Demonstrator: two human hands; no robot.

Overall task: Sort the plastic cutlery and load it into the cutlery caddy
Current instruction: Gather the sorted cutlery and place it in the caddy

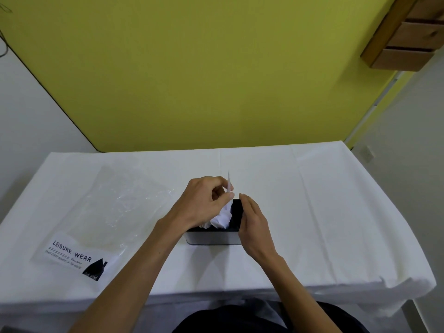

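— so what's hidden?

— most of the dark boxy caddy [213, 236]; both hands cover it. white cutlery [219, 219] bunches inside, shapes unclear.

— the hands?

— left hand [204, 203] pinches a thin white plastic piece [229, 182], upright over the caddy. right hand [254, 224] hangs loose just right, gripping nothing.

— elsewhere?

— crinkly clear bag [101, 212] lies left on the white tablecloth [324, 212].
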